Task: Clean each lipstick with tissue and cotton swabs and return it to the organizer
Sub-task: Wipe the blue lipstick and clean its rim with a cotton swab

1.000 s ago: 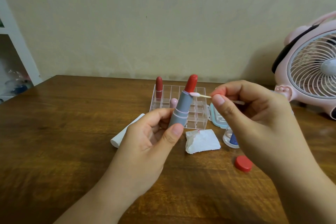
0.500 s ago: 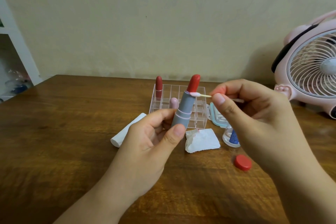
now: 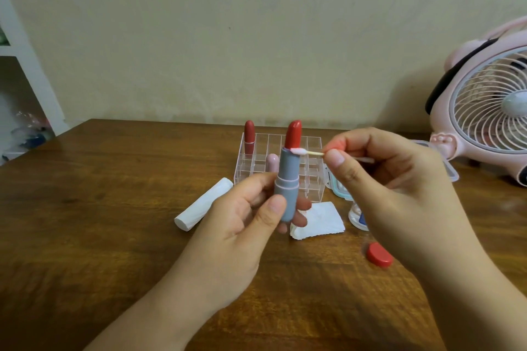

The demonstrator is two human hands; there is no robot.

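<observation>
**Grey lipstick tube under the swab**

Grey and matte, the plastic lipstick tube [image 3: 286, 185] stands nearly upright in my left hand [image 3: 242, 225], thumb in front and fingers curled behind its base. Its bright red bullet [image 3: 293, 134] is fully wound out above the rim. My right hand [image 3: 382, 179] pinches a thin wooden cotton swab [image 3: 306, 153] between thumb and forefinger; the pinkish cotton tip touches the base of the bullet at the tube's rim, on its right side.

Nearest me on the brown wooden table [image 3: 85, 236] lies a small red round cap [image 3: 379, 255], just below my right wrist. Behind the left hand sits a crumpled white tissue square [image 3: 319, 221], and to its left a white rolled tissue [image 3: 204, 208] lies at a slant. A small clear bottle with a blue label [image 3: 358, 219] is half hidden by my right hand, as is a teal-rimmed clear lid [image 3: 339, 188].

Farther back, the clear acrylic grid organizer [image 3: 310, 179] is partly blocked by the held tube; it holds a dark red lipstick [image 3: 249, 137] in its back-left cell and a pale pink capped lipstick [image 3: 272, 162] nearer the front. A pink desk fan [image 3: 490, 105] stands at far right.

Compared with half a second ago, the tube has straightened from a rightward lean, and the swab tip keeps contact at the rim.
</observation>
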